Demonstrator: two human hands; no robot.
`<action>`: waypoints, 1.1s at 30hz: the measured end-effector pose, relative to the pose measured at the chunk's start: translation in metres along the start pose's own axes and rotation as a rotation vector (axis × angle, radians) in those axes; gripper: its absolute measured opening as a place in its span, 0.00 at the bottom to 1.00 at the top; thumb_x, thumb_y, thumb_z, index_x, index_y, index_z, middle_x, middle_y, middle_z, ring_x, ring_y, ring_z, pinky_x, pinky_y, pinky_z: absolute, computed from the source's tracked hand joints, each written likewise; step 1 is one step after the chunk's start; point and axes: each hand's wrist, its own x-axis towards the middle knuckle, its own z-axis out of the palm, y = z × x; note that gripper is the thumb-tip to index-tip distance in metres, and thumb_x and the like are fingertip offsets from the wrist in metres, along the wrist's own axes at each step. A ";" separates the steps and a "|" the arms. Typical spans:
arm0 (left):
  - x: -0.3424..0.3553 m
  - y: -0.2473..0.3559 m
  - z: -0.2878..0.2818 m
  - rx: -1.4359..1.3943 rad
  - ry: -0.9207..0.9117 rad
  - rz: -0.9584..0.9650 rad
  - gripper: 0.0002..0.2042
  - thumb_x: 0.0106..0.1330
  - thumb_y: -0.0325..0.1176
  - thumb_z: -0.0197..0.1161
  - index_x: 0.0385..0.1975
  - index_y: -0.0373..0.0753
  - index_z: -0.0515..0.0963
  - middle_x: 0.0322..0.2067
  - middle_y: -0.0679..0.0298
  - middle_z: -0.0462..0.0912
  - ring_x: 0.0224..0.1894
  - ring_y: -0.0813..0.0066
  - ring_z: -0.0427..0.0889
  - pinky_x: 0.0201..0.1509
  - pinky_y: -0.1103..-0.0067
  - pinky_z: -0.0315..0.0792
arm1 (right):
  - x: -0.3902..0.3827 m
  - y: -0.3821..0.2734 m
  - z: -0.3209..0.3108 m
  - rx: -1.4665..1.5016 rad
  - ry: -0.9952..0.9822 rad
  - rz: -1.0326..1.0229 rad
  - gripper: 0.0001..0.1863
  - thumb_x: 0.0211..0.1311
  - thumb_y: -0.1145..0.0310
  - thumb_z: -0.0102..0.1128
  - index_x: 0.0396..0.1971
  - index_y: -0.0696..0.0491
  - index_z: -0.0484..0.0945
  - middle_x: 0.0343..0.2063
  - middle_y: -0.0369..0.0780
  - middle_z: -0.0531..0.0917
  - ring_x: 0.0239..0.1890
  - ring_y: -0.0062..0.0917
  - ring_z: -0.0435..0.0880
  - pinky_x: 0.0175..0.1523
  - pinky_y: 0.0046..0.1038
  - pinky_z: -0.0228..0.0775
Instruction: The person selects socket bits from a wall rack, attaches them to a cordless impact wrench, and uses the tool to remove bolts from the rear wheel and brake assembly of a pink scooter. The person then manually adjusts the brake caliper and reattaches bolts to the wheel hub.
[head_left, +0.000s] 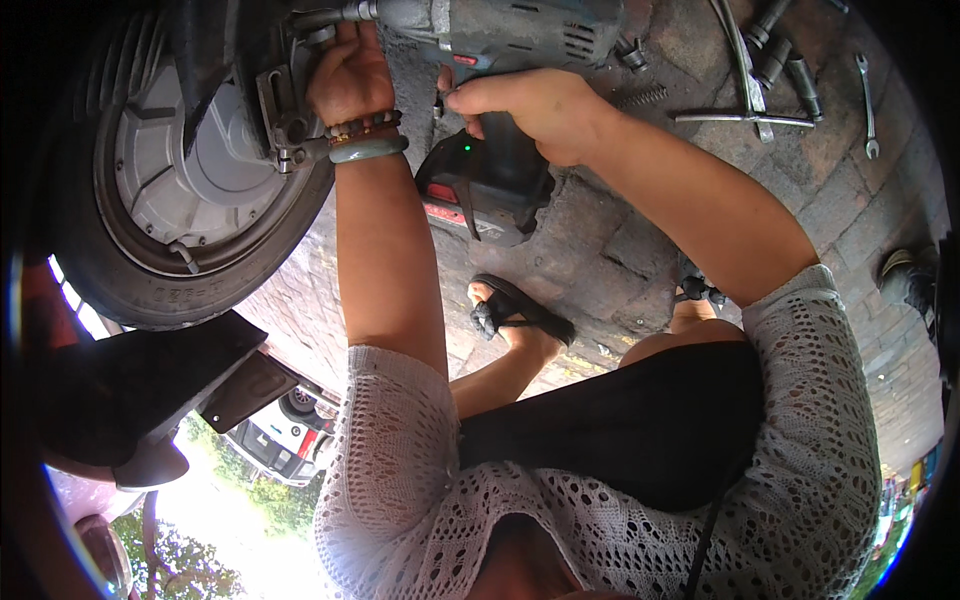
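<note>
- Right hand (530,105) wrapped tight on drill (500,60) handle, aiming its nose at wheel (190,180) hub.
- Left hand (345,75) closed on axle bracket (285,115), steadying there.
- Wrenches (760,80) lying on paving, within reach.

place: probably outdoor repair spot | brick paving (600,250) | wrenches (790,70) | scooter wheel (170,190)

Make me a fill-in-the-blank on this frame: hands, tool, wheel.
1. The right hand grips the handle of a cordless ____ wrench.
2. The left hand rests by the hub of the ____.
3. The left wrist wears beaded and green ____.
4. Loose spanners lie on the ____ paving.

Missing: impact; wheel; bracelets; brick
</note>
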 end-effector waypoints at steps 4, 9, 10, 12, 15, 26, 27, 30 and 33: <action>0.006 -0.006 -0.005 0.011 -0.060 -0.016 0.29 0.46 0.12 0.44 0.54 0.33 0.65 0.55 0.49 0.68 0.59 0.55 0.65 0.63 0.63 0.60 | -0.006 -0.007 0.004 -0.108 0.074 -0.006 0.11 0.50 0.66 0.62 0.34 0.53 0.77 0.27 0.31 0.77 0.27 0.18 0.71 0.39 0.22 0.64; 0.004 -0.009 0.000 0.041 -0.046 -0.021 0.29 0.47 0.12 0.44 0.55 0.33 0.64 0.55 0.50 0.69 0.60 0.55 0.65 0.64 0.62 0.59 | -0.002 -0.011 -0.009 -0.265 0.010 -0.131 0.13 0.50 0.65 0.61 0.37 0.51 0.77 0.27 0.31 0.76 0.28 0.17 0.71 0.39 0.21 0.63; 0.002 -0.005 0.003 0.046 -0.038 -0.024 0.29 0.47 0.12 0.44 0.55 0.33 0.64 0.54 0.50 0.69 0.59 0.56 0.65 0.64 0.63 0.60 | -0.001 -0.010 -0.008 -0.235 0.003 -0.130 0.13 0.50 0.65 0.60 0.37 0.51 0.77 0.27 0.31 0.76 0.28 0.17 0.71 0.40 0.21 0.63; -0.002 -0.001 0.009 0.057 -0.023 0.026 0.28 0.48 0.12 0.45 0.54 0.33 0.65 0.53 0.51 0.70 0.58 0.57 0.67 0.63 0.63 0.60 | -0.001 -0.008 -0.006 -0.174 -0.013 -0.126 0.14 0.50 0.65 0.60 0.39 0.51 0.77 0.27 0.31 0.76 0.28 0.17 0.71 0.41 0.20 0.62; 0.003 -0.005 0.005 -0.015 -0.014 -0.005 0.27 0.48 0.13 0.46 0.54 0.34 0.65 0.52 0.52 0.71 0.57 0.59 0.68 0.62 0.65 0.61 | -0.009 -0.013 -0.006 -0.139 0.004 -0.041 0.15 0.51 0.65 0.60 0.40 0.53 0.77 0.27 0.32 0.76 0.30 0.17 0.71 0.43 0.20 0.61; -0.001 -0.004 0.002 -0.052 0.275 0.016 0.08 0.52 0.20 0.53 0.31 0.36 0.75 0.32 0.56 0.80 0.36 0.63 0.81 0.36 0.72 0.75 | -0.040 -0.014 -0.035 -0.325 -0.061 -0.155 0.17 0.51 0.67 0.59 0.42 0.56 0.77 0.28 0.36 0.79 0.31 0.21 0.74 0.42 0.20 0.62; 0.002 -0.002 -0.019 -0.055 0.201 0.001 0.11 0.50 0.20 0.53 0.33 0.35 0.75 0.35 0.53 0.81 0.39 0.59 0.81 0.40 0.69 0.76 | -0.043 -0.012 -0.039 -0.176 -0.026 -0.053 0.17 0.51 0.66 0.58 0.42 0.54 0.78 0.26 0.35 0.78 0.30 0.19 0.73 0.41 0.20 0.62; 0.007 -0.004 -0.010 -0.378 0.027 -0.053 0.29 0.47 0.10 0.43 0.53 0.35 0.65 0.51 0.53 0.69 0.59 0.58 0.66 0.65 0.59 0.58 | -0.062 -0.016 -0.056 -0.003 0.046 0.000 0.18 0.52 0.67 0.57 0.44 0.54 0.77 0.23 0.34 0.76 0.30 0.18 0.73 0.40 0.19 0.61; 0.001 -0.010 0.003 -0.456 -0.049 -0.040 0.28 0.46 0.10 0.43 0.52 0.32 0.65 0.52 0.52 0.68 0.59 0.55 0.65 0.66 0.56 0.57 | -0.085 -0.021 -0.084 0.071 0.146 0.034 0.19 0.52 0.69 0.58 0.45 0.58 0.75 0.23 0.34 0.76 0.27 0.19 0.73 0.37 0.21 0.64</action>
